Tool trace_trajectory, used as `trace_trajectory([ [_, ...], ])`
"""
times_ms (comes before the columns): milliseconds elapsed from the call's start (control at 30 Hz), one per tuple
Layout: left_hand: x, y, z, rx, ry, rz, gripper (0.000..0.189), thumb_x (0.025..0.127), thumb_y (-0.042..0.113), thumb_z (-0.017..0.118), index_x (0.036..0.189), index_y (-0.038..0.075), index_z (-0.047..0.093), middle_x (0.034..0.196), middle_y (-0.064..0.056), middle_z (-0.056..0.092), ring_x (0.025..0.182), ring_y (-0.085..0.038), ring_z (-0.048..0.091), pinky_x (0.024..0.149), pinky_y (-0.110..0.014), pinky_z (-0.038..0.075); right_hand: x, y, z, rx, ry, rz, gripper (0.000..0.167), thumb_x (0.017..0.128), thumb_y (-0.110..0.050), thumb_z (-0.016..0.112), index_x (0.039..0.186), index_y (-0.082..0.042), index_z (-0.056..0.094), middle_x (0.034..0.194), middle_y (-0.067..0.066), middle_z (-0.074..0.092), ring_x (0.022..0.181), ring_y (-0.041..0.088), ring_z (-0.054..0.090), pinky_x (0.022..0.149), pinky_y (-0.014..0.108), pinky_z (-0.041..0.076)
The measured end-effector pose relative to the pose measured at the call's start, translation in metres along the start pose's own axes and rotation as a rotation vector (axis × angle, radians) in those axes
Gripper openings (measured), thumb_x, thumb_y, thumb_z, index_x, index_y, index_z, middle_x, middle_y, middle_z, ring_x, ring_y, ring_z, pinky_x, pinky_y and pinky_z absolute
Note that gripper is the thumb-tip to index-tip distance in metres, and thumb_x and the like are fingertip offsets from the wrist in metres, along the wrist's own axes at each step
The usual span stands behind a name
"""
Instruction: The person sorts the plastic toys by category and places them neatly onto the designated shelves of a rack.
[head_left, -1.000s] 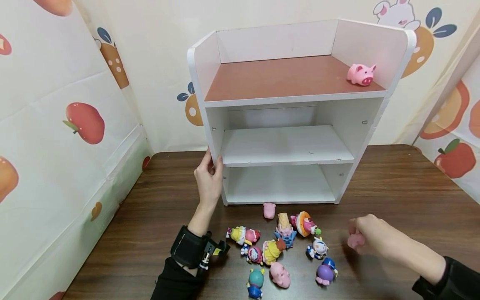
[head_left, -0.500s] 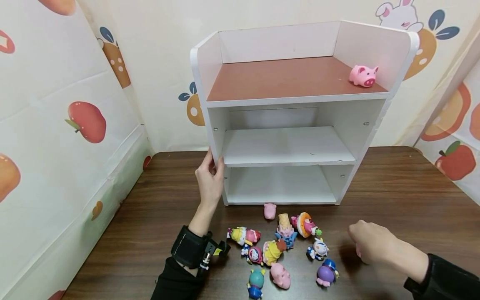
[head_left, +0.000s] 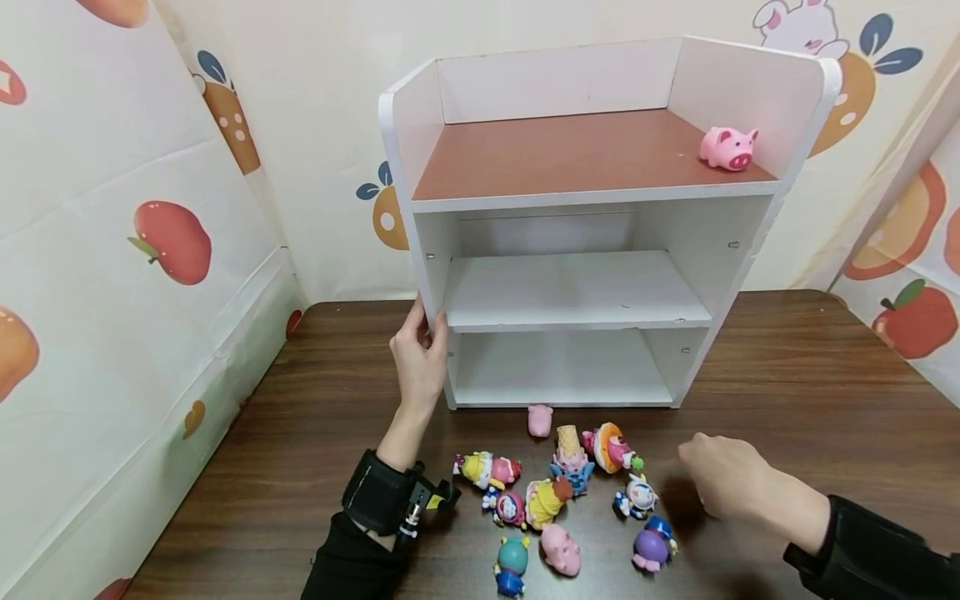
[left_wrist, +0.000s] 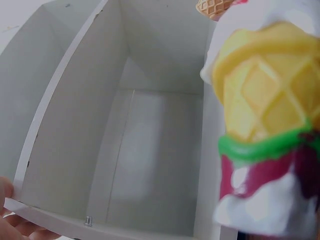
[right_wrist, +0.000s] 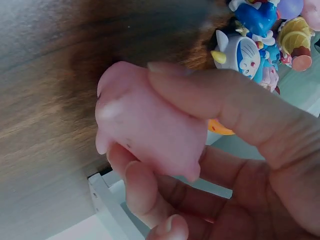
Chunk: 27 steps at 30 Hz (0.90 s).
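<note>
A small white shelf unit (head_left: 577,287) with a brown top board stands on the wooden table. My left hand (head_left: 420,362) grips its left side panel, thumb at the front edge and fingers around the outer side. Low over the table, right of the loose figures, is my right hand (head_left: 723,479). In the right wrist view it pinches a pink pig figure (right_wrist: 150,120) between thumb and fingers; the hand itself hides this pig in the head view. Another pink pig figure (head_left: 726,149) stands on the right end of the top board.
Several toy figures lie before the shelf: a pink one (head_left: 539,421) near its base, a purple one (head_left: 651,546), a teal one (head_left: 512,567), a plain pink one (head_left: 560,550). A yellow waffle-patterned figure (left_wrist: 270,85) looms close in the left wrist view.
My right hand has moved left across the table toward the loose figures, and the pig it holds has gone out of sight in the head view. My left hand stays on the shelf.
</note>
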<state>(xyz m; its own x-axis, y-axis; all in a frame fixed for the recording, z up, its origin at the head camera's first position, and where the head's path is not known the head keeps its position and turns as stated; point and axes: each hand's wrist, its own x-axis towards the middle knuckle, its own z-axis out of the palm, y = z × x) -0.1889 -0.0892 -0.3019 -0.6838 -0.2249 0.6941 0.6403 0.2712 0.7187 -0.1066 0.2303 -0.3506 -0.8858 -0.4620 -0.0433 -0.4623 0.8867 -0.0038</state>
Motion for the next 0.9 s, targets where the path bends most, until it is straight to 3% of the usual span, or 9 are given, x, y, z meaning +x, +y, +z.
trace_trajectory([
  [167, 0.001, 0.000, 0.000, 0.000, 0.001, 0.006, 0.037, 0.085, -0.009, 0.047, 0.121, -0.013, 0.045, 0.112, -0.028, 0.053, 0.095, -0.038, 0.055, 0.069, -0.045, 0.049, 0.005, -0.002, -0.002, 0.086, 0.041, -0.001, 0.030, 0.062, 0.001, 0.063, 0.054, -0.015, 0.039, 0.052, -0.006, 0.035, 0.045, 0.009, 0.032, 0.038, 0.027, 0.030],
  [333, 0.001, 0.000, 0.000, 0.006, -0.002, 0.013, 0.037, 0.085, -0.009, 0.048, 0.121, -0.013, 0.046, 0.112, -0.028, 0.053, 0.096, -0.038, 0.055, 0.070, -0.044, 0.049, 0.009, -0.002, -0.001, 0.156, 0.025, -0.005, 0.031, 0.061, -0.002, 0.063, 0.052, -0.018, 0.038, 0.052, -0.008, 0.032, 0.046, 0.008, 0.027, 0.040, 0.023, 0.023],
  [533, 0.000, -0.001, 0.000, 0.002, -0.002, 0.013, 0.036, 0.085, -0.009, 0.048, 0.121, -0.013, 0.046, 0.111, -0.029, 0.053, 0.096, -0.038, 0.055, 0.069, -0.045, 0.049, 0.010, -0.001, 0.003, 0.168, 0.012, -0.022, 0.030, 0.059, -0.013, 0.078, 0.061, -0.017, 0.049, 0.059, -0.007, 0.037, 0.051, 0.009, 0.032, 0.042, 0.024, 0.027],
  [667, 0.001, -0.001, 0.001, 0.002, 0.000, 0.013, 0.036, 0.084, -0.010, 0.048, 0.121, -0.013, 0.046, 0.111, -0.029, 0.054, 0.095, -0.038, 0.055, 0.068, -0.045, 0.049, 0.009, 0.002, 0.001, 0.189, 0.008, -0.031, 0.027, 0.058, -0.018, 0.080, 0.071, -0.016, 0.056, 0.066, -0.008, 0.048, 0.054, 0.008, 0.043, 0.044, 0.026, 0.035],
  [733, 0.000, -0.001, 0.001, 0.003, 0.000, 0.012, 0.036, 0.084, -0.010, 0.048, 0.120, -0.013, 0.046, 0.110, -0.029, 0.054, 0.094, -0.038, 0.055, 0.068, -0.045, 0.049, 0.008, 0.004, -0.003, 0.209, 0.020, -0.062, 0.026, 0.059, -0.018, 0.079, 0.076, -0.016, 0.059, 0.071, -0.007, 0.052, 0.058, 0.007, 0.046, 0.046, 0.026, 0.038],
  [900, 0.000, -0.001, 0.000, 0.003, 0.001, 0.012, 0.036, 0.085, -0.009, 0.048, 0.121, -0.012, 0.047, 0.111, -0.029, 0.054, 0.094, -0.038, 0.056, 0.068, -0.045, 0.049, 0.005, 0.013, -0.010, 0.276, 0.086, -0.249, 0.028, 0.062, -0.007, 0.074, 0.085, -0.018, 0.063, 0.078, -0.011, 0.050, 0.063, 0.003, 0.046, 0.050, 0.021, 0.041],
])
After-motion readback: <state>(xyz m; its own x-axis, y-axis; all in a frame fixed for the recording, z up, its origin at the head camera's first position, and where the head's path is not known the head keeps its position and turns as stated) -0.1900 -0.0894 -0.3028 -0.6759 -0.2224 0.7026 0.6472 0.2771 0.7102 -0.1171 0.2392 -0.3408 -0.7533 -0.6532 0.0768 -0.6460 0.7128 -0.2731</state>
